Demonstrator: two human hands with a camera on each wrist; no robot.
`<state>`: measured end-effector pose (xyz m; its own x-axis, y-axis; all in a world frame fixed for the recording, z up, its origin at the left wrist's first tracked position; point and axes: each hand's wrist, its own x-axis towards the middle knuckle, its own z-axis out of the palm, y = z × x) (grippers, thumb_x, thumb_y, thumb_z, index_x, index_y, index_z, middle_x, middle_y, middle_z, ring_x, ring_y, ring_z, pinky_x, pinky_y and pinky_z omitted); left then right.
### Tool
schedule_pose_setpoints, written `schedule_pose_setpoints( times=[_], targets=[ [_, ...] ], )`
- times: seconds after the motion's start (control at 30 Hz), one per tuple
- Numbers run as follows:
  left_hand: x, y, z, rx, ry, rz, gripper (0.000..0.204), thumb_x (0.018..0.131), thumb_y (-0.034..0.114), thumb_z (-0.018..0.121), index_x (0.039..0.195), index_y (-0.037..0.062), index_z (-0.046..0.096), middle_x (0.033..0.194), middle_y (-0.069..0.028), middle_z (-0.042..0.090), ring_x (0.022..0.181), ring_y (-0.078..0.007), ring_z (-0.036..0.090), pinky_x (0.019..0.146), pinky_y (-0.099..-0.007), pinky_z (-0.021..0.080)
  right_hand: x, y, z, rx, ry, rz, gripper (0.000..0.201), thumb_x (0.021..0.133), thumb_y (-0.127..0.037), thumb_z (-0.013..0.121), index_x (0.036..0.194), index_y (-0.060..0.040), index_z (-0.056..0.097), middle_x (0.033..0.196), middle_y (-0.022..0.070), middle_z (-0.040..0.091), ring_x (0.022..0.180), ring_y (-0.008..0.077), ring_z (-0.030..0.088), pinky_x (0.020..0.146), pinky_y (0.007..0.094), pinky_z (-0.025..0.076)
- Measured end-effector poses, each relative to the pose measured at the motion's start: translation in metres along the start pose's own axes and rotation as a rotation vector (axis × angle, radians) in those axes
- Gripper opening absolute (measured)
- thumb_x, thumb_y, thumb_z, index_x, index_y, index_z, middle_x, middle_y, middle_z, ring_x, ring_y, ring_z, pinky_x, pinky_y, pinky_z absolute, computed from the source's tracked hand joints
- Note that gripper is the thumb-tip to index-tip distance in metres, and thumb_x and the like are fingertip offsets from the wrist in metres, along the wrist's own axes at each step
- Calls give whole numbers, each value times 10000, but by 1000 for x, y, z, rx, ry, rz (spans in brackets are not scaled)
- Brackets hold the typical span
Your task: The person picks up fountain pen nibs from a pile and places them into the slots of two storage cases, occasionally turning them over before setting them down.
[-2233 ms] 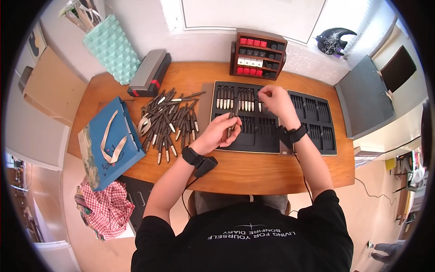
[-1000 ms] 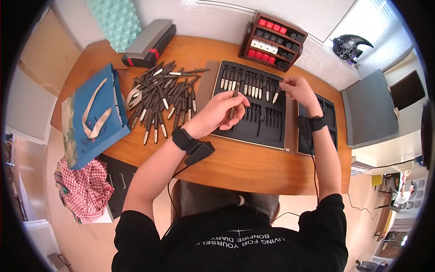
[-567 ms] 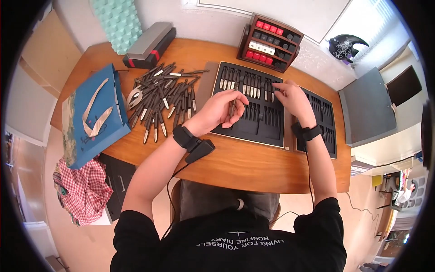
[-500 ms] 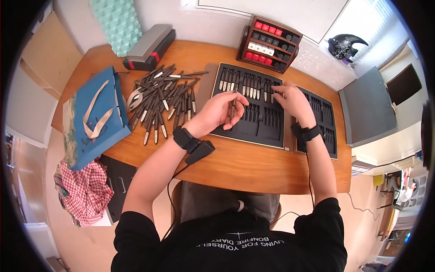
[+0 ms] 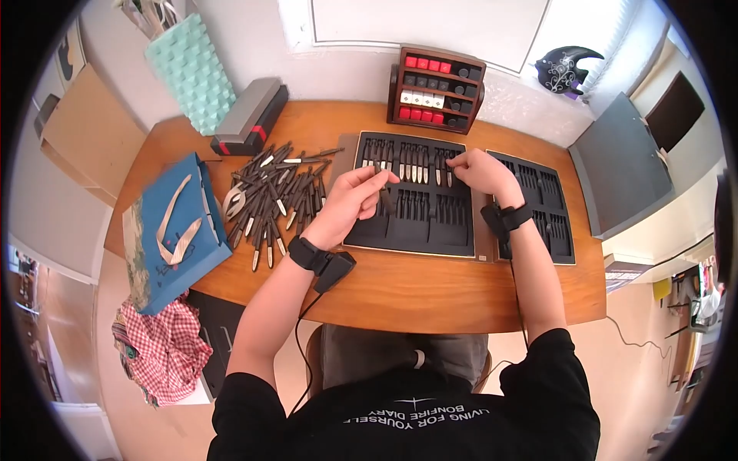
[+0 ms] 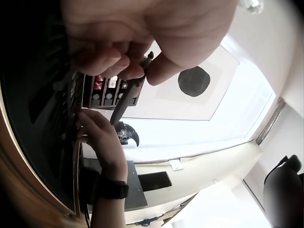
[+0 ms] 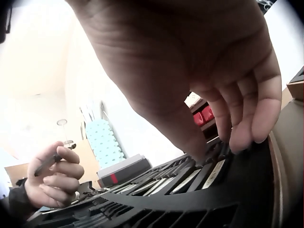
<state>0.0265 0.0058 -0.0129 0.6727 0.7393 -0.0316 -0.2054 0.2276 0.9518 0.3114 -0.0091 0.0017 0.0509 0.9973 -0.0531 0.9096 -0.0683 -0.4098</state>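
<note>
My left hand (image 5: 347,201) pinches a slim dark pen-like stick (image 6: 128,102) with a narrow tip between thumb and fingers, held above the left side of a black slotted tray (image 5: 411,250). The right hand (image 5: 487,174) reaches over the tray's upper right compartment. Its thumb and fingers are around the upper end of a similar stick with a whitish label-like end (image 7: 213,175), which lies in a slot. Beside it, rows of such sticks (image 5: 415,170) fill other upper slots, pale ends towards the person. Lower slots hold none that show.
A loose heap of the same sticks (image 5: 280,188) lies left of the tray. A second slotted tray (image 5: 565,250) is at the right. Behind stands a wooden rack (image 5: 396,115) of red, black and white pieces. A blue bag (image 5: 173,230) and grey box (image 5: 250,115) stand at left.
The right hand has lowered a stick into a slot in the upper right compartment, beside another one. My left hand still holds its stick. The head view has shifted.
</note>
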Motion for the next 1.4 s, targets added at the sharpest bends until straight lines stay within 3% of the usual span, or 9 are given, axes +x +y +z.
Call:
schedule_pose_setpoints(
  times=[0.2, 0.47, 0.53, 0.67, 0.83, 0.97, 1.07, 1.27, 1.4],
  targets=[
    [1, -3, 1, -46, 25, -12, 242, 992, 247, 520, 1000, 21, 608, 642, 66, 400, 545, -28, 382, 478, -194, 296, 5, 2, 5, 0, 55, -21, 275, 812, -154, 601, 1056, -96, 714, 991, 161, 689, 942, 307, 659, 843, 371, 516],
    [2, -2, 1, -54, 45, -28, 227, 990, 239, 518, 979, 28, 601, 646, 58, 424, 548, -33, 399, 482, -195, 312, 15, -4, 2, -58, 141, 9, 296, 769, -239, 686, 917, 15, 658, 822, 189, 691, 820, 304, 680, 748, 376, 533],
    [0, 0, 2, -58, 39, -20, 230, 991, 245, 516, 974, 31, 600, 648, 57, 425, 549, -34, 398, 484, -196, 312, 20, -11, -6, 6, -45, 128, 346, 746, -275, 702, 911, 26, 657, 753, 179, 680, 701, 292, 680, 671, 359, 544],
    [0, 3, 0, -68, 19, -15, 234, 991, 249, 517, 976, 31, 600, 649, 57, 424, 552, -34, 397, 486, -196, 312, 23, -25, -5, -76, 17, 145, 333, 733, -280, 702, 828, 38, 666, 697, 160, 668, 596, 272, 664, 587, 345, 545],
    [0, 1, -1, -52, 16, -1, 247, 987, 259, 523, 995, 26, 603, 648, 60, 426, 558, -33, 402, 488, -194, 308, 25, -41, -9, -118, -80, 249, 300, 739, -256, 695, 751, 41, 661, 675, 148, 664, 555, 244, 660, 535, 332, 542],
    [1, -1, -3, -48, -7, 4, 256, 983, 267, 531, 999, 22, 605, 662, 62, 433, 562, -32, 408, 488, -192, 311, 29, -48, -5, -131, -128, 266, 311, 732, -245, 706, 800, 51, 643, 660, 149, 657, 567, 250, 666, 543, 332, 547],
    [1, 0, -4, -54, -13, 8, 257, 983, 270, 532, 996, 24, 607, 664, 63, 430, 563, -31, 408, 488, -191, 315, 25, -49, 0, -185, -33, 227, 339, 721, -204, 722, 872, 76, 606, 698, 161, 664, 581, 261, 673, 537, 327, 549],
    [2, 0, -5, -49, -17, 13, 255, 984, 271, 532, 996, 29, 611, 655, 67, 418, 557, -27, 402, 479, -188, 313, 25, -40, -3, -26, -75, 256, 370, 695, -147, 747, 907, 99, 572, 797, 189, 677, 614, 273, 683, 505, 313, 540],
    [2, -2, -4, -38, -18, 9, 256, 987, 272, 528, 988, 30, 612, 642, 69, 409, 549, -24, 396, 472, -187, 308, 21, -30, 6, -160, 41, 174, 310, 694, -176, 731, 858, 67, 630, 794, 215, 677, 735, 329, 686, 627, 372, 555]
  ],
)
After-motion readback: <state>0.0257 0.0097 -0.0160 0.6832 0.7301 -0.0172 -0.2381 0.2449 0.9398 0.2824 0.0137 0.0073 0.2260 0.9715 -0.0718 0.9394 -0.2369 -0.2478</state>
